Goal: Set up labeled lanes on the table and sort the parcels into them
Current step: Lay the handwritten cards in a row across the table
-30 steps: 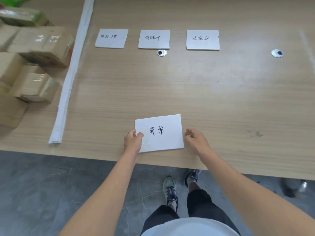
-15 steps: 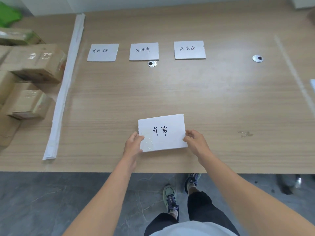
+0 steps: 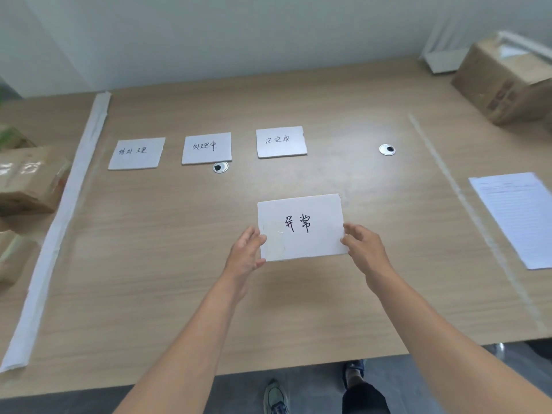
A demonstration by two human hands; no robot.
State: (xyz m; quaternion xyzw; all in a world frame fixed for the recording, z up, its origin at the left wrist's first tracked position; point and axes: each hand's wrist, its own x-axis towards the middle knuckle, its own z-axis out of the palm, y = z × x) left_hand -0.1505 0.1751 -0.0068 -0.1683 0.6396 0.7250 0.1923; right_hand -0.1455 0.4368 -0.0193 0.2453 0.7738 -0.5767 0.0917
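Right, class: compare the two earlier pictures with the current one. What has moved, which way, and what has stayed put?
The handwritten card, held at its side edges by the left hand and right hand throughout, has moved from the near table edge forward, towards the row of three label cards. Nothing was let go. The row, the white strip and the taped parcel at left stayed put.

Cable grommet A (image 3: 220, 167): round, silver rim, dark centre, left of middle.
Cable grommet B (image 3: 387, 149): same type, well apart to right.
Printed sheet (image 3: 516, 216): white, text illegible, lying flat, cut by right frame edge.
Wall (image 3: 268, 31): pale, plain.
White angular object (image 3: 442, 59): against wall, far right, blurred, kind unclear.
Floor (image 3: 313, 392): grey, marbled.
Grey-green shoe (image 3: 276, 397), blue shoe (image 3: 354, 369): on floor.
Dark trouser leg (image 3: 366, 398): beside blue shoe.
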